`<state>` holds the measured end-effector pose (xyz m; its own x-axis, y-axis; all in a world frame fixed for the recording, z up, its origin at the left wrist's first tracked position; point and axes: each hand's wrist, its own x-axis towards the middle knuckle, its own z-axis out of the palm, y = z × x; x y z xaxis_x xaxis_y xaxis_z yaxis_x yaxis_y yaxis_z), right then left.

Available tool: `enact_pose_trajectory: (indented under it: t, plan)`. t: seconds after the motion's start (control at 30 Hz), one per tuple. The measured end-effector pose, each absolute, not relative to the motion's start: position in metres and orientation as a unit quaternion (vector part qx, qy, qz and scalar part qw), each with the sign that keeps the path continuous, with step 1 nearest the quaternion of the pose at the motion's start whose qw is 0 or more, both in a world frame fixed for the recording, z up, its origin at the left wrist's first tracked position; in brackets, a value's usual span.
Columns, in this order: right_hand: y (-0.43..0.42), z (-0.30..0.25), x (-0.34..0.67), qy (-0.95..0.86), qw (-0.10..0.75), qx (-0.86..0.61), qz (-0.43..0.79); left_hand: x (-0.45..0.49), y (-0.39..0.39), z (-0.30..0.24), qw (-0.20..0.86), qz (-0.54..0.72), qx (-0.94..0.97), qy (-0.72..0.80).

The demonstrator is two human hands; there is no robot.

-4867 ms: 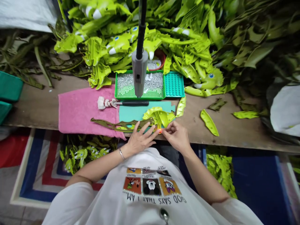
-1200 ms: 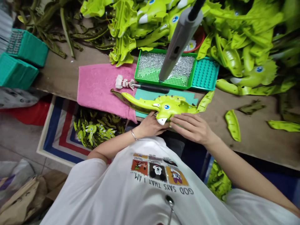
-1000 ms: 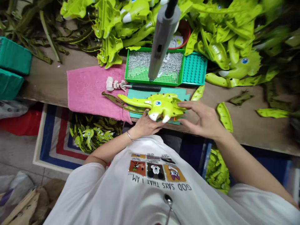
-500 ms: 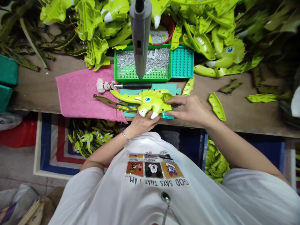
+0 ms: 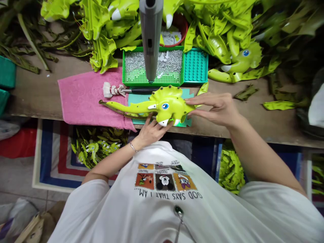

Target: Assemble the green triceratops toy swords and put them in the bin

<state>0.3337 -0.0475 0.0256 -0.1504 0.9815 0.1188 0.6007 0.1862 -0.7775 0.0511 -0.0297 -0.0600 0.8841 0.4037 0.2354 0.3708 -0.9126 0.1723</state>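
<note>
A lime-green plastic dinosaur toy (image 5: 162, 105) with a blue eye, white horns and a long tail lies lifted just above the teal mat (image 5: 138, 99) at the bench's near edge. My left hand (image 5: 151, 129) grips it from below, near the white horns. My right hand (image 5: 215, 108) pinches its frilled end between stretched fingers. A grey hanging power screwdriver (image 5: 151, 37) points down just behind the toy. A dark olive tail piece (image 5: 118, 112) lies under the toy's tail.
A pink towel (image 5: 86, 98) lies left of the mat with a black-handled brush (image 5: 131, 90). Behind stand a green tray of screws (image 5: 152, 64) and a teal grid tray (image 5: 196, 65). Green toy parts (image 5: 222, 33) are heaped at the back. More toys (image 5: 98, 150) sit in a bin below.
The toy has been raised and turned, its frill now up toward the screwdriver tip. My right hand slid to its right end; my left hand stays under the head.
</note>
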Motion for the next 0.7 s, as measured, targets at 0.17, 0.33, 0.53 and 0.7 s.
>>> enact_pose_trajectory:
  t: [0.17,0.33,0.53,0.7]
  plan:
    - [-0.045,0.017,0.356,-0.696,0.325,-0.573,0.285,0.035,-0.025,-0.058,0.018,0.264,0.959,0.104]
    - [-0.044,-0.001,0.360,-0.747,0.312,-0.504,0.301,0.024,-0.001,-0.044,0.029,0.231,0.926,0.299]
    - [-0.040,-0.013,0.370,-0.759,0.329,-0.488,0.279,0.031,0.019,-0.037,0.082,0.198,0.927,0.309]
    - [-0.039,-0.018,0.375,-0.759,0.329,-0.486,0.282,0.034,0.013,-0.042,0.062,0.224,0.926,0.298]
